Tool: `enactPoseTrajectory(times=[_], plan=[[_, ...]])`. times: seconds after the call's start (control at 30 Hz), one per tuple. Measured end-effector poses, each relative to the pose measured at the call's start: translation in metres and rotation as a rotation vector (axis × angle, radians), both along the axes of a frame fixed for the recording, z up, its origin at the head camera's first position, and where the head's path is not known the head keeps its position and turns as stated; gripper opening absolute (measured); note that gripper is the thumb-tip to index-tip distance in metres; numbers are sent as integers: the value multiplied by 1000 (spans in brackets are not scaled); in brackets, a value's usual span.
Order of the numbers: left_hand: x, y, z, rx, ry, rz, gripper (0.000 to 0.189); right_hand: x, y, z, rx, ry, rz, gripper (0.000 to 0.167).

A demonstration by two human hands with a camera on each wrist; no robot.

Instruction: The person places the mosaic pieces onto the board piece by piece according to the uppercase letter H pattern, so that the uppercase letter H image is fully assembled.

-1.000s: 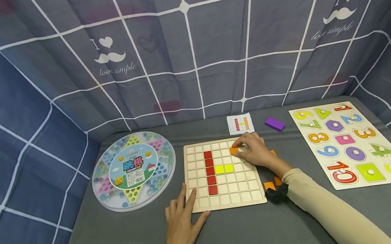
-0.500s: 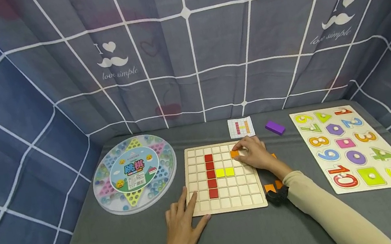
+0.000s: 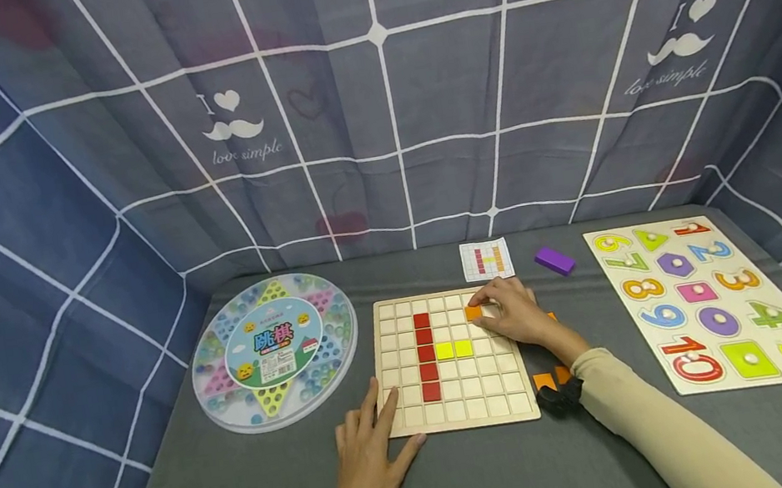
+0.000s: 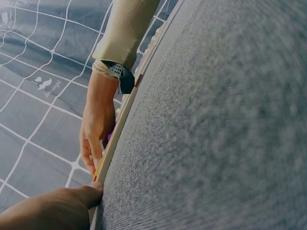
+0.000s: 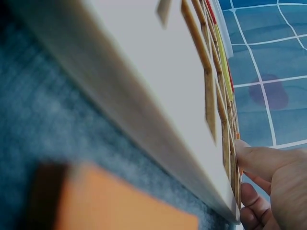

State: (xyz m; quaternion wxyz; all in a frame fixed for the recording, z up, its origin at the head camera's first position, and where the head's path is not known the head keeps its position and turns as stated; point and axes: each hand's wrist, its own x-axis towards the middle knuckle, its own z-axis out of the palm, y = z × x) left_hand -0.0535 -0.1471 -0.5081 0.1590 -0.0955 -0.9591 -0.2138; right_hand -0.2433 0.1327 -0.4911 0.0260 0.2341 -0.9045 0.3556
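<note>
Right now a pale wooden board [image 3: 454, 412], squarish with softly rounded corners and a raised lattice of small square cells, lies flat on a counter [image 3: 487, 478] covered in grey, woven-looking cloth. The right hand [image 3: 513, 312] reaches in from a beige sleeve [image 3: 659, 415]; its grip pinches an orange square [image 3: 473, 313] between thumb and forefinger at a cell near the board's far edge, level with the topmost of the red squares [image 3: 426, 353] (whether the piece is fully seated I cannot tell). The left hand [image 3: 366, 454] has its grip spread, one finger laid over the board's left edge and the thumb at the near one.

By count, five red squares form one column, and two yellow squares [image 3: 445, 351] sit side by side, starting just beside the middle red. Right of the board at least three orange blocks [image 3: 544, 382] show, partly hidden by the arm. Beyond the board lie one thin white card [image 3: 487, 261], printed with coloured squares, and one smooth purple block [image 3: 554, 261], oblong and crisp-edged. On the left rests one round, glossy plastic box [image 3: 274, 352]; on the right, one flat number board [image 3: 736, 296] carries ten numbers and five plain shapes.
</note>
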Motion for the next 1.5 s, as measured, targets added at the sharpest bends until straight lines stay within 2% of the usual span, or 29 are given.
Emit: enactPoseTrajectory(times=[0.67,0.97,1.23,1.4,1.5], plan=[[0,1,0,1,-27,0,74,1,4,-2,-10,-5,35,28],[0,1,0,-4,14,-5,73,5,17,2,21,-8,122,33],[0,0,1,-18,31,0,71,19,31,7,-27,56,229,36],[0,0,1,-8,8,-4,73,35,45,3,-62,90,223,37],[0,0,1,-2,1,-6,73,46,55,2,-68,80,207,35]])
